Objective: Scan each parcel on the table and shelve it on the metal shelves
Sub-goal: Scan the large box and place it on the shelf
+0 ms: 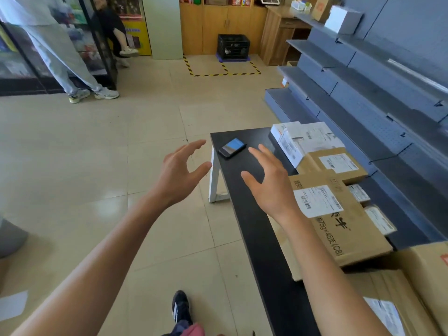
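We see the grey metal shelves (358, 103) stepping up along the right, four tiers or so in view, and on an upper tier stand two boxes: a white one (343, 19) and a brown one (321, 7) just behind it. Below, the black desk (257, 229) runs its long axis away from us, beside the shelves, and carries the parcels along its right side. We count at least seven there: a large brown carton (424, 270) at the near right corner, another labelled carton (388, 309) under it, a flat brown parcel (339, 219) with its white label up and its long side following the desk, a second brown parcel (332, 163) beyond it, two small labelled parcels (378, 218) tucked at the shelf side, and a white stack (303, 139) at the far end. A phone (232, 147) lies flat at the far left corner of the desk, screen up, turned aslant to the edge. Both our grips are wide and hold nothing: the right hand (271, 183) hovers over the desk with fingers spread, near the phone and just beside the flat parcel, while the left hand (180, 175) hangs over the floor left of the desk edge, fingers loosely curved. On the far floor a black crate (233, 47) stands by wooden cabinets; what it holds we cannot tell.
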The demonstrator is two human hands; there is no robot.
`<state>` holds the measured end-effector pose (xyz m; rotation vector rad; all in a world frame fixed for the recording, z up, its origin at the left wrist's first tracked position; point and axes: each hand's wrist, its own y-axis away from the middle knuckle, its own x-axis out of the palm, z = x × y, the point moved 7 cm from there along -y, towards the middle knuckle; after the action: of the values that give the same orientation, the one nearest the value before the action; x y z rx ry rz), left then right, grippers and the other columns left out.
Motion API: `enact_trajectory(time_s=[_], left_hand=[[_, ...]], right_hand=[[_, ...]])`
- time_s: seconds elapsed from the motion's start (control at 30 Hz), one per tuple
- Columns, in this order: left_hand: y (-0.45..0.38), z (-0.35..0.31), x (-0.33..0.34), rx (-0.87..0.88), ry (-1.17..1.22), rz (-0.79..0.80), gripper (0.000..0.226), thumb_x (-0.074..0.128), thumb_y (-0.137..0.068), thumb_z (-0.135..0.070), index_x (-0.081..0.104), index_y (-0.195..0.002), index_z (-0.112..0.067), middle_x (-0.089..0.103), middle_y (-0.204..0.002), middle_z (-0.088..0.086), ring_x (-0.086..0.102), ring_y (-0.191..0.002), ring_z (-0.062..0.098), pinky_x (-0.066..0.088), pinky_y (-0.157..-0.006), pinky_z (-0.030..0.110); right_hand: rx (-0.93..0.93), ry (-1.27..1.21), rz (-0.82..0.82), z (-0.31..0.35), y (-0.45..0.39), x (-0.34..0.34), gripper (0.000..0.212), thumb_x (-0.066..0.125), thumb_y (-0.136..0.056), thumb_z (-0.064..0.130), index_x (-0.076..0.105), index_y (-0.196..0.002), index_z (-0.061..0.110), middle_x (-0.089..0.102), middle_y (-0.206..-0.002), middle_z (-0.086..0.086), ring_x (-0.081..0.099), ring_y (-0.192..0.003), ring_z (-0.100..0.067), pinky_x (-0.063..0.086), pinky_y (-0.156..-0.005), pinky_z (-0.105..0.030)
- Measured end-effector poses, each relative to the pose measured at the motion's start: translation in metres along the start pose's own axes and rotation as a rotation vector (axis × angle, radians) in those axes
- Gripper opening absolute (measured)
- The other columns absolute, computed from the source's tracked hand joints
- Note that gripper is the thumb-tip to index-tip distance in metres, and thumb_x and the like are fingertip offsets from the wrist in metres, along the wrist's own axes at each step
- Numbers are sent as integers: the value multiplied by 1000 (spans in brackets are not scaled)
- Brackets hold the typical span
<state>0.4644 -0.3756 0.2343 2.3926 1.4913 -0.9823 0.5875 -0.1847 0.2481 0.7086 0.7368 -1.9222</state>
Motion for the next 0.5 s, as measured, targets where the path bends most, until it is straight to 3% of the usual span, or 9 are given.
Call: enact_trajectory(time_s=[0.5], left_hand=[[-172, 51, 43, 17, 19, 183, 52, 67, -96, -38, 51, -145, -36, 59, -139, -15, 54, -125, 9, 49, -105, 47]], right_hand=[[214, -92, -48, -58, -139, 41, 57, 66, -98, 30, 46, -151, 28, 34, -163, 6, 27, -150, -11, 26, -114, -24]])
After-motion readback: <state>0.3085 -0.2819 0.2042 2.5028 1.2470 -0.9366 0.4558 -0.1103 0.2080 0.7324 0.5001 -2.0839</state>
